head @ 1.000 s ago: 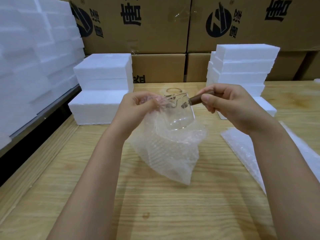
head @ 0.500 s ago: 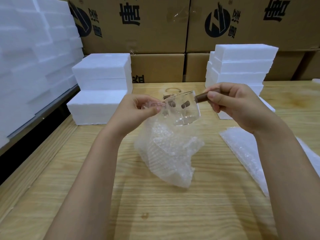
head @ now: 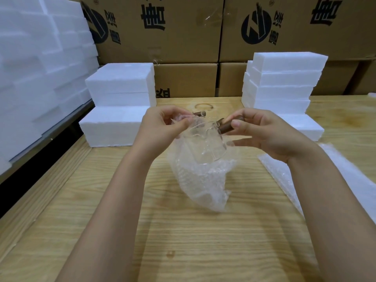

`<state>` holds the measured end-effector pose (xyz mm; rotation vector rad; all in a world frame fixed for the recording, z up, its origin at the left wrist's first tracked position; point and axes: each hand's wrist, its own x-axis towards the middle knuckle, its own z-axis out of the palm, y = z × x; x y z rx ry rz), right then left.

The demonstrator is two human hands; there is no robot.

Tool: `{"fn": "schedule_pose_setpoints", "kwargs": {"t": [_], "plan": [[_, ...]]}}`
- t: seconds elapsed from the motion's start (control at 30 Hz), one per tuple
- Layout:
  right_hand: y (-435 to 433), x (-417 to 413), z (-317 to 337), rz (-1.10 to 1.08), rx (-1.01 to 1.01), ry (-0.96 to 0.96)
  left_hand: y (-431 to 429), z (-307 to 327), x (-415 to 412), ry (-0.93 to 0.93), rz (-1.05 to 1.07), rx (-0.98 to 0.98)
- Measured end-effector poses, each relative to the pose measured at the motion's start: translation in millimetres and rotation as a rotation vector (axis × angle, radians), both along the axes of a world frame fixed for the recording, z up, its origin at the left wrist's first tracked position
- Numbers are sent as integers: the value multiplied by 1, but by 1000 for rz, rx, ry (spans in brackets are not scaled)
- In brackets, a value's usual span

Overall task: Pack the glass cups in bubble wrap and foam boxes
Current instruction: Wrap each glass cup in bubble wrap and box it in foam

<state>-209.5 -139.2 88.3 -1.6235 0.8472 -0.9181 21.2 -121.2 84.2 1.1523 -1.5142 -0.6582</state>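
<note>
Holding the glass cup (head: 207,147) out by its stubby wooden handle (head: 228,126), the right hand (head: 262,135) has thumb and fingers pinched round the brown stick, so the cup body hangs off to the left of that grip and a little below it. The handle's long axis runs roughly sideways, pointing across at the left hand (head: 162,125), which is the one nearer the rim and is pinching the top edge of a bubble wrap bag (head: 203,180) to keep the mouth open. That's the bit everything turns on imo: the cup is right at the mouth, bag sagging underneath it toward the table (head: 183,241), so it needs to go down and in, base first, with the handle sticking out sideways being the awkward part. The bottom of the cup looks partly in the bag already, but clear glass on clear plastic makes that hard to call. The cup is thin, smooth and see-through, with a rounded body. The wrap is crinkly and soft with small bubbles, and the tabletop is pale wood with a strong grain. White foam boxes (head: 122,88) are stacked at the back left, blocky with a grainy surface, and there's another stack (head: 284,78) back right. More flat bubble wrap (head: 284,171) lies near the right forearm, and printed cardboard cartons (head: 183,37) fill the background.
</note>
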Motion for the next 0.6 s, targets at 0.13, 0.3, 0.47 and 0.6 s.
{"fn": "schedule_pose_setpoints", "kwargs": {"t": [0.13, 0.3, 0.47, 0.6], "plan": [[-1, 6, -5, 76, 89, -103, 0, -1, -5, 52, -44, -5], [0, 8, -3, 19, 37, -111, -4, -4, 0, 44, -51, 58], [0, -1, 4, -129, -49, -65, 0, -2, 13, -113, -85, 181], [0, -1, 9, -218, -195, 53, 2, 8, 0, 10, -134, 178]]}}
